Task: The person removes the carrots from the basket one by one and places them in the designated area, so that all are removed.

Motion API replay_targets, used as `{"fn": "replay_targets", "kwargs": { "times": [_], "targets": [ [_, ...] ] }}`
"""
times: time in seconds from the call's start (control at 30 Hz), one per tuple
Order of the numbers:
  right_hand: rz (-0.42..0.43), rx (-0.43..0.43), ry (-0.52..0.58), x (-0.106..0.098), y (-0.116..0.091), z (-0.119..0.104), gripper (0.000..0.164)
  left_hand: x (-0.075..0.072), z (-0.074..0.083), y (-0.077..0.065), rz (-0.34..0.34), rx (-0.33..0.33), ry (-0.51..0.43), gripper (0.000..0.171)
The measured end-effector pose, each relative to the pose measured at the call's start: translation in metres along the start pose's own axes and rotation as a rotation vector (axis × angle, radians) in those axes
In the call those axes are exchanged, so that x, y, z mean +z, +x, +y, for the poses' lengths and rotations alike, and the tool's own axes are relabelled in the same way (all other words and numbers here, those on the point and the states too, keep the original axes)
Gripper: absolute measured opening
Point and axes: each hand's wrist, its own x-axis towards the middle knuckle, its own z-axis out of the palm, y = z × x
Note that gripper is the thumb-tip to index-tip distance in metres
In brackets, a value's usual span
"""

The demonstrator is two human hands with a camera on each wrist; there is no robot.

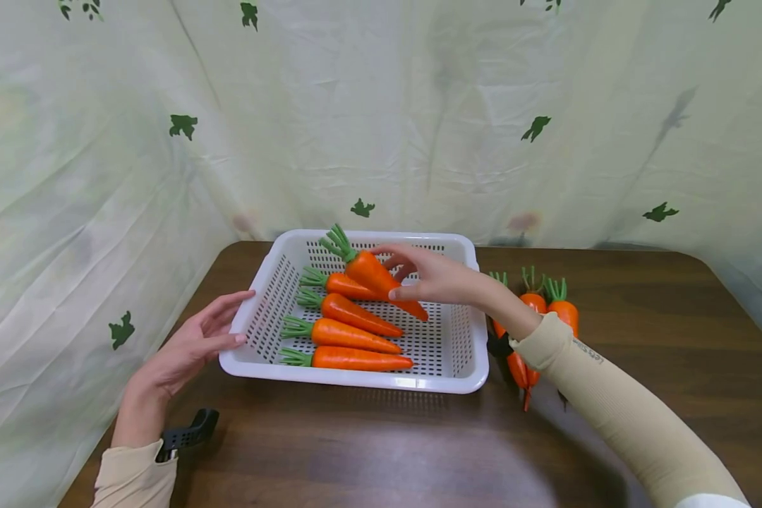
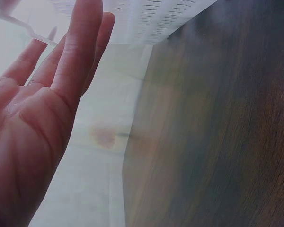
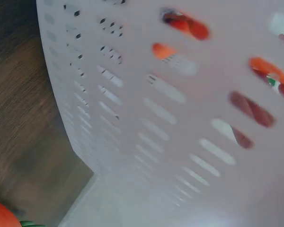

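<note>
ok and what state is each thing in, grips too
right grip, holding one carrot
held carrot, slanted, overlapping the rearmost lying carrot in the head view
left grip, fingers fairly straight, at the basket's left rim
white basket, upright
four carrots, lying in the basket, leaves leftward
other carrots, right of the basket, partly hidden by the arm
cloth, hanging, wrinkled

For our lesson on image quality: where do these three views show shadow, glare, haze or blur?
Head view: pale sheen low on the brown wooden table, shadow beneath the beige right sleeve; left wrist view: milky haze, washed-out white at upper left behind the bare left hand; right wrist view: orange patches blurred through the slotted white plastic basket.
</note>
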Motion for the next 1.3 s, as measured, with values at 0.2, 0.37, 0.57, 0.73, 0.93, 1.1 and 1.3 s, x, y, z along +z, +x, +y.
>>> {"fn": "replay_targets", "kwargs": {
  "times": [0.2,0.37,0.57,0.73,0.93,1.1,1.3],
  "targets": [
    [0.059,-0.057,0.014,-0.001,-0.007,-0.008,0.065,0.0,0.0,0.0,0.0,0.001,-0.001,0.063],
    [0.109,-0.031,0.012,-0.001,-0.015,-0.014,0.066,0.0,0.0,0.0,-0.003,-0.002,-0.006,0.063],
    [0.176,0.005,0.037,-0.001,-0.024,-0.02,0.066,0.001,0.0,-0.001,-0.004,-0.004,-0.004,0.063],
    [0.198,0.045,0.134,-0.001,-0.033,-0.029,0.066,0.001,0.001,-0.001,0.002,0.002,0.014,0.064],
    [0.259,0.094,0.149,-0.001,-0.044,-0.036,0.069,0.001,0.001,-0.001,-0.002,0.006,0.007,0.064],
    [0.327,0.084,0.073,-0.003,-0.057,-0.039,0.07,0.001,0.002,-0.001,0.0,0.004,0.012,0.064],
    [0.386,0.08,0.064,-0.007,-0.072,-0.04,0.069,0.001,0.001,-0.001,-0.002,0.006,0.015,0.063]
  ]
}}
